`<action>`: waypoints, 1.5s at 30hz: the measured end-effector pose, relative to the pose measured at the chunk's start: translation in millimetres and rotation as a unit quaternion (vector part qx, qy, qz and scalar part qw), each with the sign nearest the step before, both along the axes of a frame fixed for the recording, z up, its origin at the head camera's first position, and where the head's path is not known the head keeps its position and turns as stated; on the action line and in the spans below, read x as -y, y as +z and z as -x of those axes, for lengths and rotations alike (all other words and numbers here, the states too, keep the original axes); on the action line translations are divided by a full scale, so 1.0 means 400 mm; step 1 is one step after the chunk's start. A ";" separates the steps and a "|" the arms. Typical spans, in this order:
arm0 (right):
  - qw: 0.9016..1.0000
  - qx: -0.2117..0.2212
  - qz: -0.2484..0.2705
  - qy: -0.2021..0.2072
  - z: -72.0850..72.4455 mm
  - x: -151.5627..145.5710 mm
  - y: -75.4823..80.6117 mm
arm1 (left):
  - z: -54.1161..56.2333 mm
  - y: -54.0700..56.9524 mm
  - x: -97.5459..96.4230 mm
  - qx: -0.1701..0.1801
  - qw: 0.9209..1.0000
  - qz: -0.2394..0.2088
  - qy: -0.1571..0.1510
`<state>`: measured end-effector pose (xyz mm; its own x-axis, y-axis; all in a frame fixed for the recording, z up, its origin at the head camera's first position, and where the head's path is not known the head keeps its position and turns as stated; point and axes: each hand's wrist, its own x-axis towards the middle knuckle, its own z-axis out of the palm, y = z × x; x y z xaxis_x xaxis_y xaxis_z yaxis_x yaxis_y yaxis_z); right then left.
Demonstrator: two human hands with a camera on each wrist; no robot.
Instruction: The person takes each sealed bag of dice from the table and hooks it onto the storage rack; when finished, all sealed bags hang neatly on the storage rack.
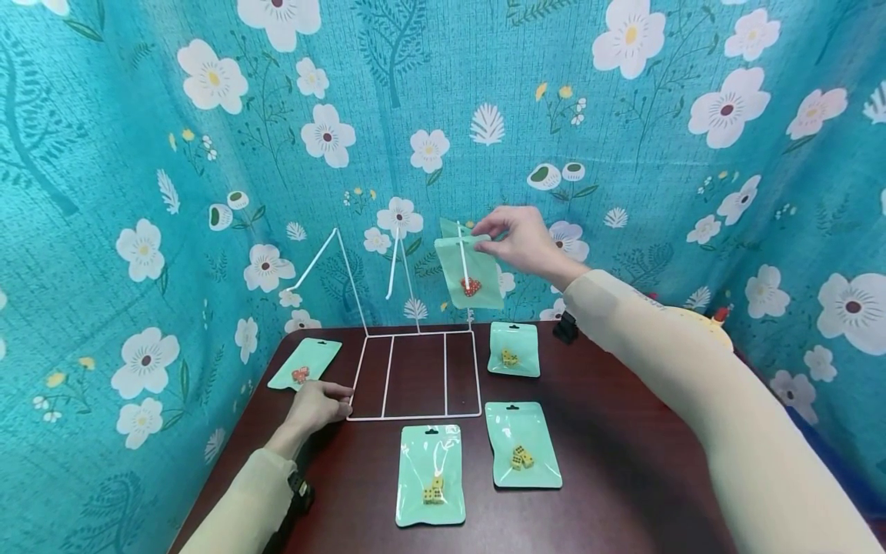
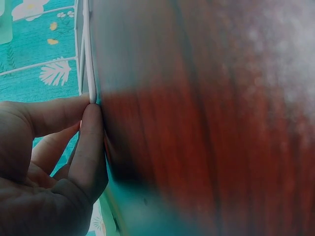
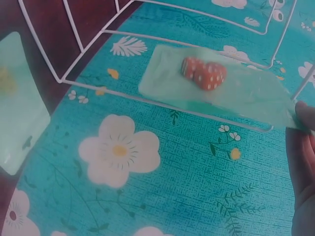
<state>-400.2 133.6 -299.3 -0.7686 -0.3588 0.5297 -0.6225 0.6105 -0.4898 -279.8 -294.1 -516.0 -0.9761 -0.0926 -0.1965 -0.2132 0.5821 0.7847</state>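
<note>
My right hand (image 1: 519,237) pinches the top edge of a pale green zip pouch (image 1: 450,269) at the right-hand prong of a white wire rack (image 1: 415,418). Red pieces with white dots (image 3: 209,75) show on this pouch in the right wrist view. The prong crosses in front of it in the head view; whether it passes through the pouch's hole I cannot tell. More green shows behind the pouch top, perhaps another pouch. Down at the front left corner of the rack's base, my left hand (image 1: 317,408) pinches the wire (image 2: 90,73) between thumb and finger.
A pouch with red pieces (image 1: 314,358) lies left of the rack. Pouches with yellow dice lie in front (image 1: 431,454), at front right (image 1: 524,438) and at right (image 1: 514,338). Behind my right arm is a yellow-rimmed thing (image 1: 713,327). A floral curtain (image 1: 484,177) backs the table.
</note>
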 end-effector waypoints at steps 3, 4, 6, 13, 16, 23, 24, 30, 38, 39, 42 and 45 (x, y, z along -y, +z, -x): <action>1.000 0.002 0.010 -0.023 0.006 0.008 0.000 | 0.000 -0.002 -0.001 0.000 1.000 0.001 0.000; 0.999 0.005 0.013 -0.031 0.008 0.010 0.000 | 0.000 -0.002 -0.002 0.000 1.000 0.002 0.000; 0.999 0.010 0.018 -0.044 0.013 0.013 0.001 | 0.000 -0.002 -0.003 -0.001 1.000 0.005 0.000; 0.996 0.026 0.036 -0.077 0.022 0.016 0.001 | 0.005 0.002 -0.011 0.003 1.000 0.012 0.002; 0.995 0.026 0.038 -0.087 0.022 0.018 0.002 | 0.008 0.003 -0.011 0.004 1.000 0.010 0.003; 0.994 0.023 0.048 -0.093 0.015 0.010 0.001 | 0.010 -0.001 -0.008 0.007 1.000 0.014 0.001; 0.994 0.020 0.051 -0.094 0.014 0.006 0.000 | 0.011 -0.003 -0.007 0.008 1.000 0.016 0.001; 0.990 0.057 0.076 -0.105 -0.007 -0.044 -0.024 | 0.012 -0.003 -0.003 0.004 1.000 0.022 -0.002; 0.973 0.186 0.072 -0.120 -0.046 -0.127 -0.141 | 0.008 -0.001 0.004 -0.002 1.000 0.027 -0.004; 0.969 0.204 0.071 -0.122 -0.052 -0.134 -0.162 | 0.008 0.000 0.004 -0.003 1.000 0.030 -0.003; 0.953 0.264 0.075 -0.127 -0.070 -0.151 -0.231 | 0.006 -0.002 0.003 -0.004 0.999 0.033 -0.004; 0.935 0.320 0.092 -0.118 -0.092 -0.160 -0.298 | 0.005 -0.004 0.003 -0.003 0.999 0.034 0.000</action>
